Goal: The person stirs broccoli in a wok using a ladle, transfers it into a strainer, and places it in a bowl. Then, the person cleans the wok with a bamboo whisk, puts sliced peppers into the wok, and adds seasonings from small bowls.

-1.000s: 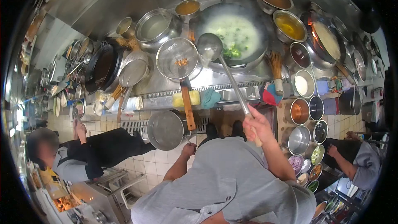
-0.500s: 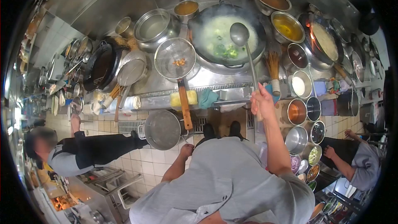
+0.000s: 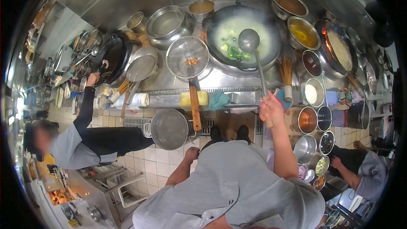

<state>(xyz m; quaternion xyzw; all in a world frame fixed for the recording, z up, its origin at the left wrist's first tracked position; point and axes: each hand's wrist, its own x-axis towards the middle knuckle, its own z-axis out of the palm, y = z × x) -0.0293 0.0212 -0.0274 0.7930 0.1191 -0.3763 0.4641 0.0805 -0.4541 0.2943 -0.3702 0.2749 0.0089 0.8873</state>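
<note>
My right hand (image 3: 271,107) is wrapped round the handle of a steel ladle (image 3: 249,40). The ladle's bowl hangs over the big black wok (image 3: 275,44), where green broccoli (image 3: 235,54) floats in pale, steaming liquid. Down at my left side, my left hand (image 3: 192,154) is loosely curled, with nothing visible in it. It is closest to a large metal pot (image 3: 169,129), a little apart from it. Left of the wok, a wire strainer (image 3: 187,57) with a wooden handle bears a few small orange-brown pieces (image 3: 190,61).
A bamboo brush (image 3: 286,78), a yellow sponge (image 3: 193,99) and a teal cloth (image 3: 219,100) lie along the stove's front. Bowls and pots of sauces, including a golden liquid (image 3: 303,33), line the right. One co-worker (image 3: 80,140) reaches toward a left wok; another (image 3: 369,171) stands at right.
The view has shifted slightly, moving the stove rightward in the picture. The ladle stays over the wok, its bowl slightly lower. At left, the co-worker's arm has reached up to the dark wok.
</note>
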